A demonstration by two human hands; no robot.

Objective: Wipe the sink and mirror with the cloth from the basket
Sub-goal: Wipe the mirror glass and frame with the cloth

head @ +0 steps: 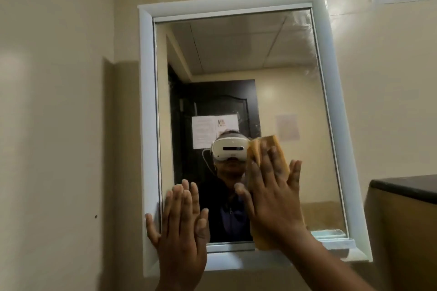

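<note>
Both hands are up against the mirror [236, 66], fingers straight. The right hand [272, 194] lies flat on the yellow cloth [269, 143], pressing it to the glass in the lower middle of the pane; nothing is pinched, the cloth is only pinned under the palm and fingers. The left hand [182, 217] holds nothing and rests flat at the lower left corner, its thumb over the white frame [146, 101]. The cloth hangs with its long side running up and down, from above the fingertips to the bottom edge of the glass. Most of the pane lies above and to the right of the right hand, so the next strokes probably go that way. The sink is out of view.
</note>
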